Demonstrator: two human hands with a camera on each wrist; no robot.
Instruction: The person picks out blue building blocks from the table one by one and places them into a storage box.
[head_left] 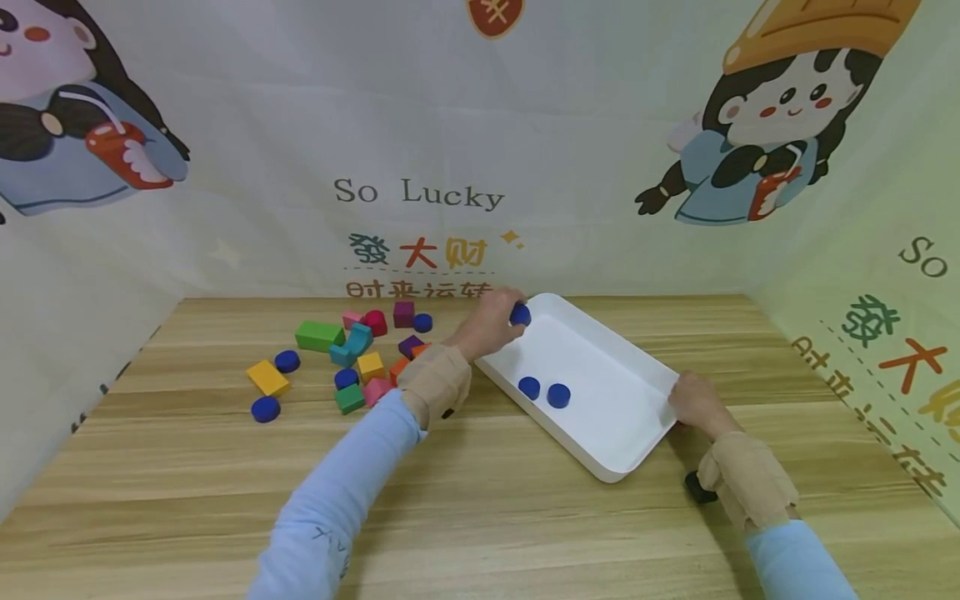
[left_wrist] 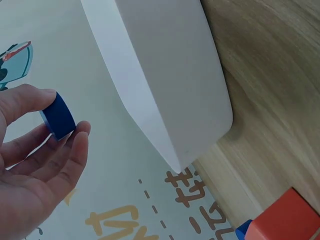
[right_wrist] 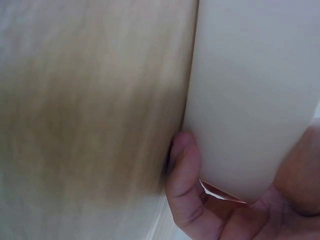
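My left hand (head_left: 489, 323) pinches a blue round block (head_left: 520, 314) between thumb and fingers. In the head view the block overlaps the far left corner of a white tray (head_left: 600, 354); the left wrist view shows it held up beside the tray wall (left_wrist: 175, 85). Two more blue round blocks, one (head_left: 528, 387) close to the near left wall and another (head_left: 558, 396) beside it, lie inside the tray. At the tray's right end, my right hand (head_left: 701, 402) grips the wall, fingers curled beneath the edge in the right wrist view.
Left of the tray lie scattered colored blocks, among them a green block (head_left: 320, 336), a yellow block (head_left: 267, 378) and several blue round ones. A patterned cloth (head_left: 420, 108) hangs behind the wooden table (head_left: 480, 525). Near my right wrist is a small black object (head_left: 701, 487).
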